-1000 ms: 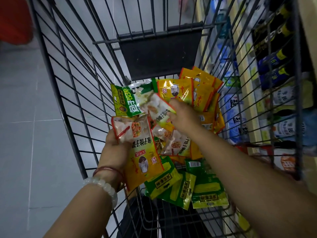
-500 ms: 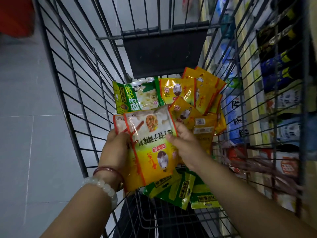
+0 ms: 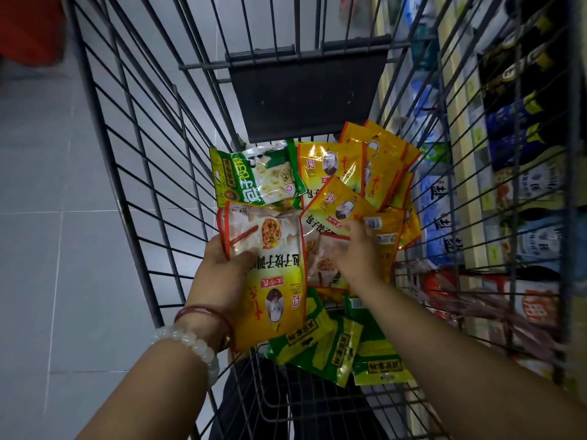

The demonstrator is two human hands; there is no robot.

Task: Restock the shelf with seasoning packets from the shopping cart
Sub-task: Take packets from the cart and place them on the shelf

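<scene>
My left hand (image 3: 222, 268) grips a glossy yellow dumpling-seasoning packet (image 3: 270, 274) by its crimped red edge. My right hand (image 3: 357, 252) curls onto a second packet (image 3: 324, 262) atop the slick pile inside the wire shopping cart (image 3: 136, 185); open room remains toward the left wall.

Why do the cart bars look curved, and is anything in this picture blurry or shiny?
Head view: the wide-angle lens bows the shopping cart wires outward; glare streaks the yellow seasoning packets at the far end; the right hand and the shelf goods beyond the wires are smeared or soft; the left hand and its packets read sharper.
</scene>
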